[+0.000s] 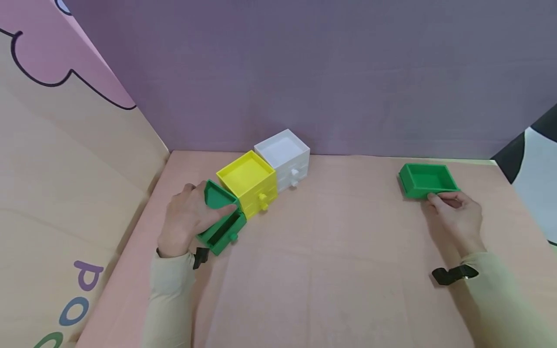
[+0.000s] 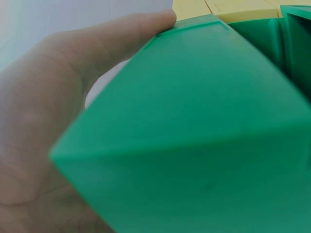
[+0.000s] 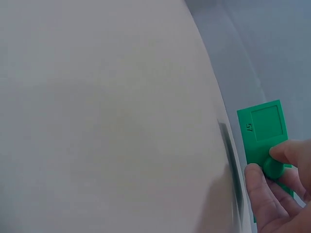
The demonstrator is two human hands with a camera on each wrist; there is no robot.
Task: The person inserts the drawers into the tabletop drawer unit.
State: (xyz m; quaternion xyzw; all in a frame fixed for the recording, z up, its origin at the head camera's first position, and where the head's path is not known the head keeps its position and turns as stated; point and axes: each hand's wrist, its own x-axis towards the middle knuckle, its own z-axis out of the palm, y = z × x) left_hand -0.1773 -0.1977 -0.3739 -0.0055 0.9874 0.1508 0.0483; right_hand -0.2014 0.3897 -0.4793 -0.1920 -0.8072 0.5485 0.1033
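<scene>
In the head view, my left hand (image 1: 184,217) grips a small green drawer cabinet (image 1: 217,194) from above, its thumb across the top. The cabinet's lower drawer (image 1: 227,233) sticks out at the front, with a round knob (image 1: 233,237). The left wrist view shows the cabinet's green wall (image 2: 170,111) large and close, beside the palm. Far to the right, my right hand (image 1: 460,220) holds a separate green drawer (image 1: 428,178) by its knob (image 3: 273,167), pinched between thumb and fingers. The number 57 is marked on that drawer's front. Whether it touches the table cannot be told.
A yellow drawer cabinet (image 1: 247,174) stands against the green one, with a white drawer cabinet (image 1: 283,150) behind it, in a slanting row. The pink-covered table (image 1: 330,261) meets a grey-purple wall (image 1: 330,77) at the back and a printed panel (image 1: 69,169) on the left.
</scene>
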